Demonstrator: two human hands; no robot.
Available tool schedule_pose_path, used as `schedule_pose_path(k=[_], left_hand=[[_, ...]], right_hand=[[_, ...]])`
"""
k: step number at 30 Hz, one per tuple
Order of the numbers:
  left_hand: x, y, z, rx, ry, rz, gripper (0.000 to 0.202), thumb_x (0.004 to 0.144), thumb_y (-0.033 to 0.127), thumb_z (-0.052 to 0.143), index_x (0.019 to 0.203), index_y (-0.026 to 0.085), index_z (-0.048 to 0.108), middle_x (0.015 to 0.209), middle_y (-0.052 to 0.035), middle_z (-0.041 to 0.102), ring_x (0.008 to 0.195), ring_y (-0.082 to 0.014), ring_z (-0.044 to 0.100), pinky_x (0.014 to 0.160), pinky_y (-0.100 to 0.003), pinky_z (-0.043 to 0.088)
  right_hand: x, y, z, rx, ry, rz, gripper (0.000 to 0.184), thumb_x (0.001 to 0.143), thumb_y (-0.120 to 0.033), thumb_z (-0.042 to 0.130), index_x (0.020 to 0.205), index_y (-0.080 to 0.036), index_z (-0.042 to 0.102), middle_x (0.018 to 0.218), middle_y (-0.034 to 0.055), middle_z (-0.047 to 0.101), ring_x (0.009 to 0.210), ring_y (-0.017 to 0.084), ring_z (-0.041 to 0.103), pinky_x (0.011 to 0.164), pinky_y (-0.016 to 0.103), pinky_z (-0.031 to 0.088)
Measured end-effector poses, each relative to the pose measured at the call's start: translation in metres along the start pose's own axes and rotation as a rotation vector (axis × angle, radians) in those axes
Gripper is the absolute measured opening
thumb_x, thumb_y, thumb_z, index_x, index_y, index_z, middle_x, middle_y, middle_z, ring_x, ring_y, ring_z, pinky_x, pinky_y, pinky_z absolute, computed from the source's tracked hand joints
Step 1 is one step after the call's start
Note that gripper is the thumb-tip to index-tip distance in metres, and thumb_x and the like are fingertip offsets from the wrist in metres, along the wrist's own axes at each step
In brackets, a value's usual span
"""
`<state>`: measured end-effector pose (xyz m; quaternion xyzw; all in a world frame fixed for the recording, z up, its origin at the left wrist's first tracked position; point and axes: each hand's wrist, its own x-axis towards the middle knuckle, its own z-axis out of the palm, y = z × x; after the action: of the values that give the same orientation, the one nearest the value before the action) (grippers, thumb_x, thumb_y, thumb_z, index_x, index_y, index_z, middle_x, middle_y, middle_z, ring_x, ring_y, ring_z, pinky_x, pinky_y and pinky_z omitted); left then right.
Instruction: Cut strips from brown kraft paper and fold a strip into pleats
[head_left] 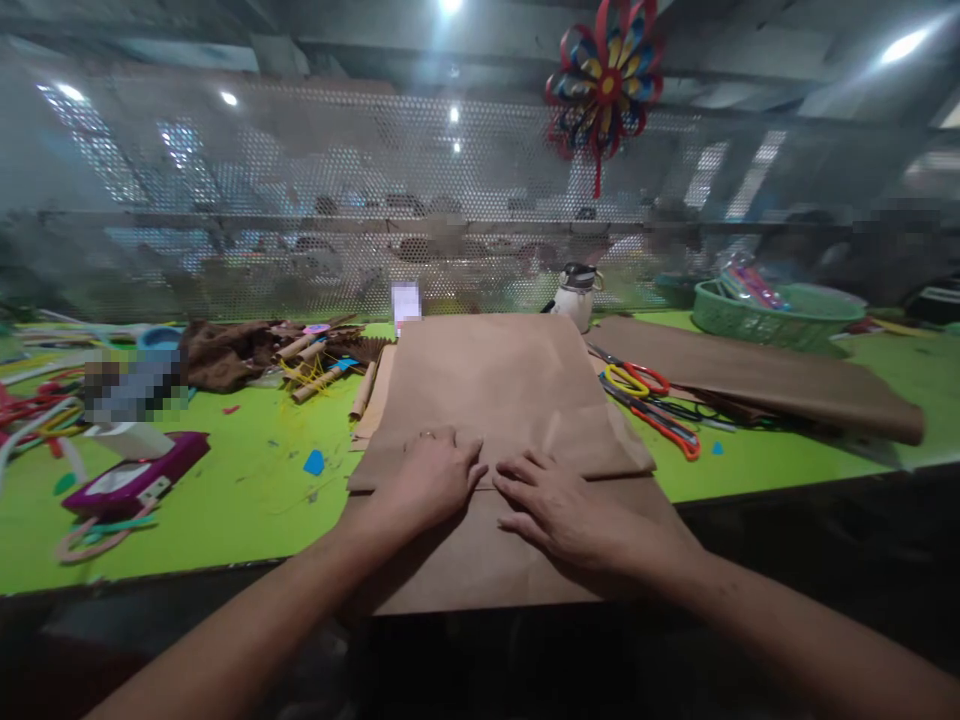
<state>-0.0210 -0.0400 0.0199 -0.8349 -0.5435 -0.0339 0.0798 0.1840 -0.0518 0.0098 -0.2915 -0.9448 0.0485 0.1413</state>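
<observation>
1. Two bare hands rest palm-down at a green worktable: the left hand [439, 475] and the right hand [555, 510], just apart, fingers loosely bent and spread, gripping nothing.

2. Beneath both lies brown paper [487, 380], reaching away from the fingertips and back under the wrists, past the table's front edge. At least two layers show; whether they are one folded sheet or separate sheets, I cannot tell.

3. The hands meet the upper layer near its closest edge, a placement that seems to keep that edge flat and the layers from sliding.

4. Right of the right hand lie scissors [649, 410], at least two pairs by their yellow, red and orange handles, probably set there for easy reach.

5. Beyond them, one long folded brown piece [787, 385] lies near one green basket [780, 325], apparently parked aside to leave the middle free.

6. Left of the left hand: one purple box [161, 485], one blue scrap [313, 462], and, farther ahead, several cardboard tubes [319, 384], too jumbled to count.

7. Ahead of the hands, behind the paper, stands one white flask [576, 300]; above it hangs one pinwheel [606, 85].
</observation>
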Motion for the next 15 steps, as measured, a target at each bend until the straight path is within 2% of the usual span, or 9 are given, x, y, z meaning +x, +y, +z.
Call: schedule_pose_path(k=[2, 4, 7, 12, 15], left_hand=[[-0.002, 0.006, -0.003, 0.004, 0.034, 0.002, 0.033, 0.091, 0.035, 0.035, 0.106, 0.016, 0.056, 0.103, -0.0152, 0.055, 0.092, -0.028, 0.053, 0.079, -0.044, 0.041], [-0.008, 0.016, -0.005, -0.003, 0.061, 0.061, 0.026, 0.09, 0.023, 0.036, 0.104, 0.013, 0.056, 0.106, -0.0159, 0.054, 0.097, -0.0274, 0.051, 0.084, -0.045, 0.04], [-0.02, 0.033, -0.001, -0.063, 0.045, 0.184, 0.027, 0.085, 0.009, 0.035, 0.102, 0.01, 0.056, 0.099, -0.0145, 0.058, 0.092, -0.024, 0.054, 0.084, -0.041, 0.042], [-0.035, 0.042, 0.016, -0.102, 0.12, 0.214, 0.033, 0.083, 0.007, 0.037, 0.112, 0.007, 0.053, 0.113, -0.0177, 0.056, 0.104, -0.0254, 0.052, 0.091, -0.043, 0.042], [-0.039, 0.04, 0.023, -0.048, 0.175, 0.24, 0.029, 0.088, 0.016, 0.038, 0.109, 0.006, 0.056, 0.116, -0.0196, 0.056, 0.111, -0.029, 0.05, 0.094, -0.047, 0.04]], right_hand=[[0.001, -0.002, 0.001, -0.014, 0.011, 0.003, 0.042, 0.091, -0.041, 0.04, 0.124, -0.017, 0.049, 0.12, 0.0107, 0.052, 0.113, 0.025, 0.042, 0.095, 0.044, 0.037], [0.002, -0.005, 0.0, -0.03, 0.016, 0.003, 0.041, 0.091, -0.041, 0.039, 0.121, -0.016, 0.05, 0.119, 0.0109, 0.053, 0.112, 0.025, 0.043, 0.095, 0.044, 0.036], [0.001, -0.011, -0.004, -0.046, 0.021, 0.017, 0.037, 0.093, -0.039, 0.035, 0.115, -0.015, 0.053, 0.116, 0.0111, 0.055, 0.11, 0.024, 0.045, 0.094, 0.044, 0.037], [-0.002, -0.019, -0.005, -0.077, 0.035, 0.046, 0.04, 0.094, -0.037, 0.031, 0.123, -0.014, 0.049, 0.123, 0.0125, 0.053, 0.113, 0.025, 0.044, 0.094, 0.043, 0.037], [-0.009, -0.012, -0.002, -0.109, 0.026, 0.036, 0.05, 0.093, -0.043, 0.033, 0.133, -0.015, 0.04, 0.132, 0.0138, 0.047, 0.12, 0.027, 0.04, 0.098, 0.046, 0.034]])
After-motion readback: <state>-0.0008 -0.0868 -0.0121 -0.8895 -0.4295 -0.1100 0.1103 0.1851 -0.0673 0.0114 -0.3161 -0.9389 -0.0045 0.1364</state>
